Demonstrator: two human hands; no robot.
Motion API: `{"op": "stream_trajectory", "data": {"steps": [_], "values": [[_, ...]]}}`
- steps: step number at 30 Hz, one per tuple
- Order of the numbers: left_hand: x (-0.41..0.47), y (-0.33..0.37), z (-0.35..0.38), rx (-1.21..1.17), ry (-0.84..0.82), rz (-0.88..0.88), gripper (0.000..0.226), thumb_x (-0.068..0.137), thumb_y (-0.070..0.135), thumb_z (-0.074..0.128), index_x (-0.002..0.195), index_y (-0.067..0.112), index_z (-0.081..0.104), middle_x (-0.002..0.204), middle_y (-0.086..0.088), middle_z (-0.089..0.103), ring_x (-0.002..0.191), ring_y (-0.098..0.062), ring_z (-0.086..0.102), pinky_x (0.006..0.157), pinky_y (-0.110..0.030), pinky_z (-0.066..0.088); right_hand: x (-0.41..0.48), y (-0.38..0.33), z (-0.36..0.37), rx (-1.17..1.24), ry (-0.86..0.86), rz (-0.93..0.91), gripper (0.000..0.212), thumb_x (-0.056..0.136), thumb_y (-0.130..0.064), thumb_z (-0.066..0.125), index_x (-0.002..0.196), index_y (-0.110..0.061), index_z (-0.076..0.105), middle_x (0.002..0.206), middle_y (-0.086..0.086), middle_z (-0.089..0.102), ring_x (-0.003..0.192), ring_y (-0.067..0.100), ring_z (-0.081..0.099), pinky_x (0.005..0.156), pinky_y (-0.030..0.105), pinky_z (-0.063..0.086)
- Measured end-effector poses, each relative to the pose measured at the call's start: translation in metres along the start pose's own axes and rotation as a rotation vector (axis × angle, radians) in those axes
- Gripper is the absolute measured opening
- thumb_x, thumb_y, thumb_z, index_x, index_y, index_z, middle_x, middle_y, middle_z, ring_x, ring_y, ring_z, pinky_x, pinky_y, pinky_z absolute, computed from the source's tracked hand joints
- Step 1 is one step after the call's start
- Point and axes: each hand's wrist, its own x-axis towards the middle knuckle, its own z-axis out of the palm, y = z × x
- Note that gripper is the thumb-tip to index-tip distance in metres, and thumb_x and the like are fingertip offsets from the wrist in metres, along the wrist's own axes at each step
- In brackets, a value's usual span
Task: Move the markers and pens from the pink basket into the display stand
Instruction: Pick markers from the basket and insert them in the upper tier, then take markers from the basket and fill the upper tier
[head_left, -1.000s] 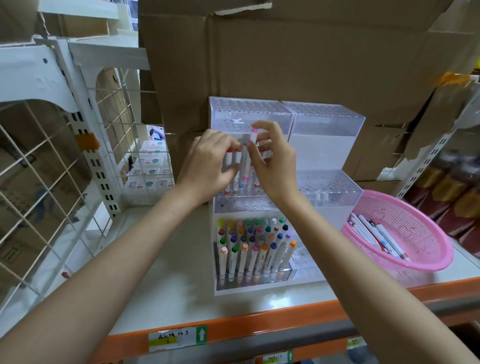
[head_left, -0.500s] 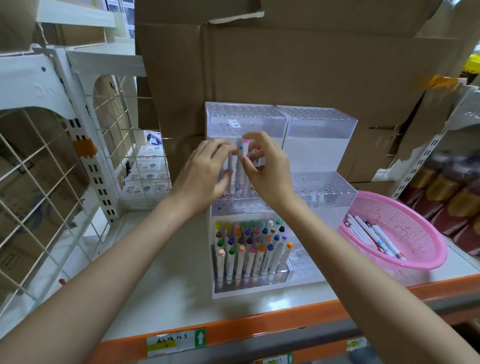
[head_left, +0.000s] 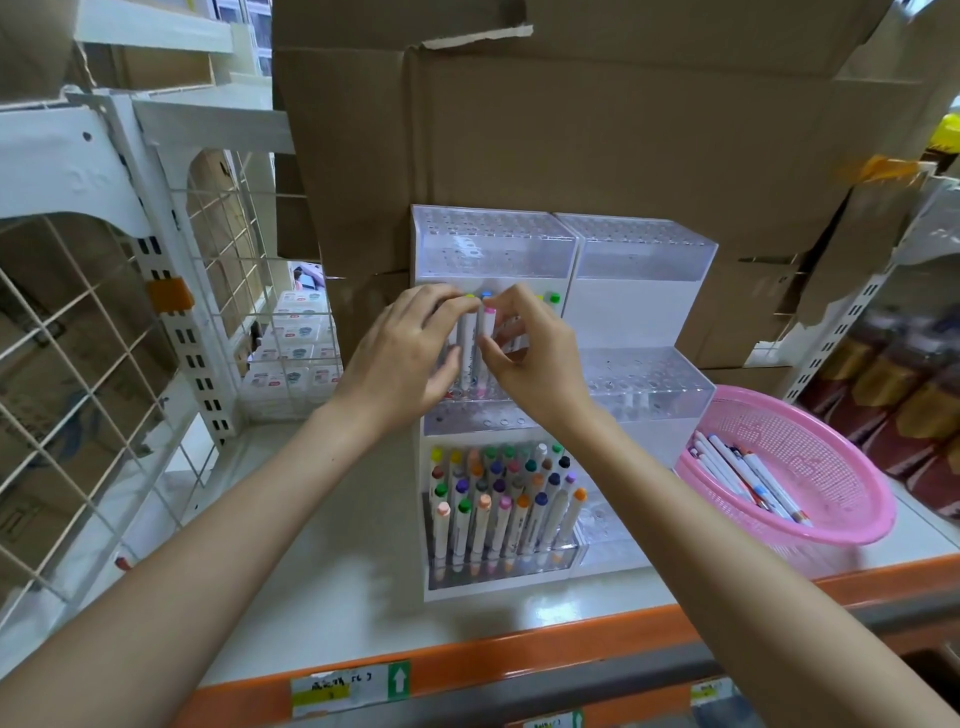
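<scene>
Since a second ago, the pink-capped marker (head_left: 489, 332) has come down from the level of the top tier's front edge, and both hands have dropped with it. At far left stands a white wire grid (head_left: 104, 374). To its right, the left hand (head_left: 410, 353) reaches to the middle tier of the clear display stand (head_left: 644, 291), its fingers and thumb pinching an upright yellow-capped marker (head_left: 469, 332). Just beside it, the right hand (head_left: 530, 358) pinches the pink-capped marker between thumb and forefinger. That marker stands vertical, cap up, its lower end at the holes of the middle tier, touching the yellow-capped one.

Below the hands, the front tier is packed with markers (head_left: 498, 499), all standing cap up and leaning slightly to the right. A brown cardboard box (head_left: 571, 130) rises behind the stand.

Near the stand on its right sits the pink basket (head_left: 841, 530). White pens (head_left: 748, 478) lie flat in it, their long axes running from far left to near right. Everything rests on a white shelf (head_left: 311, 571) with an orange front edge.
</scene>
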Motion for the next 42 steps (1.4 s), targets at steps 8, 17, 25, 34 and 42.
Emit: {"op": "stream_trajectory", "data": {"steps": [8, 17, 25, 34, 42], "values": [[-0.001, 0.002, -0.001, 0.038, -0.017, -0.01, 0.048, 0.081, 0.007, 0.062, 0.129, 0.006, 0.054, 0.125, -0.013, 0.054, 0.118, -0.028, 0.048, 0.1, -0.038, 0.041, 0.005, 0.003, -0.007, -0.165, 0.063, -0.159, 0.012, 0.089, -0.01, 0.062, 0.1, -0.008, 0.064, 0.092, 0.004, 0.06, 0.082, 0.021, 0.057, 0.06, 0.037, 0.052], [0.0, 0.01, -0.005, 0.042, -0.015, -0.075, 0.046, 0.081, 0.009, 0.062, 0.126, 0.008, 0.054, 0.125, -0.01, 0.054, 0.119, -0.026, 0.048, 0.101, -0.036, 0.039, 0.006, 0.003, -0.011, -0.231, 0.021, -0.165, 0.022, 0.084, -0.012, 0.068, 0.106, -0.009, 0.065, 0.104, 0.004, 0.061, 0.096, 0.02, 0.055, 0.076, 0.028, 0.046], [0.01, 0.035, -0.005, 0.174, -0.028, -0.072, 0.049, 0.079, 0.018, 0.064, 0.125, 0.004, 0.055, 0.124, -0.013, 0.057, 0.117, -0.029, 0.051, 0.105, -0.04, 0.037, 0.0, 0.011, -0.029, -0.289, -0.058, -0.198, 0.043, 0.087, -0.022, 0.063, 0.128, -0.013, 0.056, 0.124, 0.003, 0.058, 0.113, 0.025, 0.055, 0.088, 0.043, 0.05], [0.033, 0.108, 0.038, 0.219, -0.13, 0.001, 0.046, 0.079, 0.028, 0.057, 0.117, 0.003, 0.061, 0.118, -0.015, 0.062, 0.112, -0.032, 0.058, 0.106, -0.044, 0.039, -0.023, 0.06, -0.1, -0.445, -0.204, -0.125, 0.051, 0.089, -0.029, 0.062, 0.137, -0.017, 0.049, 0.139, 0.007, 0.049, 0.122, 0.03, 0.051, 0.092, 0.044, 0.048], [0.071, 0.198, 0.102, 0.066, -0.202, 0.004, 0.044, 0.08, 0.032, 0.057, 0.115, 0.007, 0.061, 0.112, -0.011, 0.063, 0.1, -0.03, 0.06, 0.092, -0.036, 0.043, -0.07, 0.119, -0.192, -0.477, -0.269, 0.009, 0.051, 0.089, -0.034, 0.049, 0.137, -0.016, 0.05, 0.137, 0.008, 0.051, 0.124, 0.028, 0.05, 0.098, 0.04, 0.046]]}}
